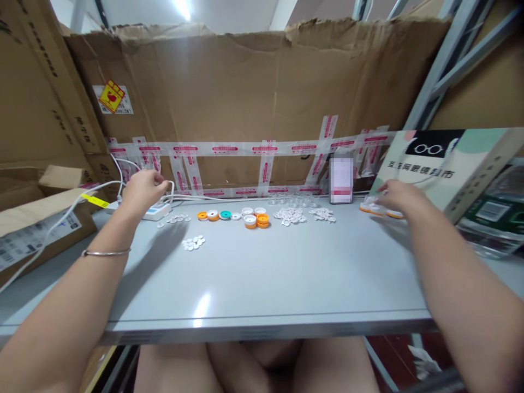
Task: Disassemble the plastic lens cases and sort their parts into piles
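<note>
Outstretched and wide apart, the left hand (146,186) curls above one power strip (159,212) and the right hand (396,195) bends down at two orange-edged pieces (394,214), any pinch impossible to tell, one teal cap (225,215) and one phone (341,177) between them.

The place looks like a storeroom or small workshop: a grey metal shelving frame (440,65) rises beside a smooth grey tabletop (307,273), and a big, torn-edged brown cardboard sheet (245,93), crossed with red-and-white printed tape (227,148), walls off the back. A tall brown printed carton (33,82) stands at left, under a bright white ceiling light (182,8). Small white plastic pieces (290,216) lie in loose piles, like parts at a workplace.
</note>
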`<state>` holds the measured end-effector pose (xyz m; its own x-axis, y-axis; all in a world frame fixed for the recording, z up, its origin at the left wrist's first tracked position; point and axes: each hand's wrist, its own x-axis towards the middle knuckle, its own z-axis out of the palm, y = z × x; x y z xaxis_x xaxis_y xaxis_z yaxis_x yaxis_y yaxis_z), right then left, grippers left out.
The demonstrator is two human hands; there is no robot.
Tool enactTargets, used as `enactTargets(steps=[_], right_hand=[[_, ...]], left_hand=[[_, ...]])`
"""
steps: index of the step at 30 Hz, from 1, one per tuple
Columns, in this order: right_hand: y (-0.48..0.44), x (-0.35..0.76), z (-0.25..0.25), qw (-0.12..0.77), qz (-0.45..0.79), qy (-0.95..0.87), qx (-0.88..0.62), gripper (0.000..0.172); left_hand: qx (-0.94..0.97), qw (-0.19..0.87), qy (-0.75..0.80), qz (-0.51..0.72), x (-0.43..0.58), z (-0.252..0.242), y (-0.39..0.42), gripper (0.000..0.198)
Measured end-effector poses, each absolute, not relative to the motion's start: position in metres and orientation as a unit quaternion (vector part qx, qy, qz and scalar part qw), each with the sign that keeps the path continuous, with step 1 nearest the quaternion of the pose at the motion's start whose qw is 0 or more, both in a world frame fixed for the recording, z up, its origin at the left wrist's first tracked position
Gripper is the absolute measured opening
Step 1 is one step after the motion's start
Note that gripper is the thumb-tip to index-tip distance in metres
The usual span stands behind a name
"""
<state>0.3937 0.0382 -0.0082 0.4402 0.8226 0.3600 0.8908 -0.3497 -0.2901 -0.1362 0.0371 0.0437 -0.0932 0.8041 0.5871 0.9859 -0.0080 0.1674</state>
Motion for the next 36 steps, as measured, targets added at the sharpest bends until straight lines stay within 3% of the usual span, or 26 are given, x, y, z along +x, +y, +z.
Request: enactTargets(steps=[5, 8, 11, 14, 18, 22, 27, 36], right_hand=[[0.004, 0.324, 0.016, 0.274, 0.081, -0.634, -0.719, 0.028], [-0.019, 0.265, 0.022, 0.273, 0.206, -0.734, -0.587, 0.033], [-0.035, 0.218, 0.017, 0.245, 0.283, -0.795, -0.477, 0.031], [-0.044, 0.190, 0.006, 0.234, 0.289, -0.830, -0.415, 0.022], [-0.047, 0.173, -0.008, 0.248, 0.279, -0.856, -0.358, 0.016], [-0.047, 0.167, -0.020, 0.292, 0.270, -0.857, -0.329, 0.018], [-0.050, 0.168, -0.030, 0.331, 0.250, -0.853, -0.318, 0.018], [-0.051, 0.166, -0.041, 0.308, 0.255, -0.830, -0.389, 0.032]], left_hand=[[-0.698, 0.210, -0.591, -0.344, -0.082, 0.045, 0.019, 0.021], [-0.805, 0.097, -0.480, -0.337, -0.043, 0.029, -0.001, 0.024], [-0.860, -0.064, -0.438, -0.254, -0.012, 0.005, -0.033, 0.041], [-0.859, -0.098, -0.468, -0.185, 0.004, -0.014, -0.065, 0.045], [-0.829, -0.031, -0.542, -0.135, 0.014, -0.025, -0.097, 0.032], [-0.768, -0.013, -0.617, -0.171, 0.020, -0.032, -0.109, 0.018], [-0.710, -0.041, -0.664, -0.232, 0.025, -0.048, -0.111, 0.018], [-0.686, -0.023, -0.674, -0.275, 0.030, -0.058, -0.109, 0.015]])
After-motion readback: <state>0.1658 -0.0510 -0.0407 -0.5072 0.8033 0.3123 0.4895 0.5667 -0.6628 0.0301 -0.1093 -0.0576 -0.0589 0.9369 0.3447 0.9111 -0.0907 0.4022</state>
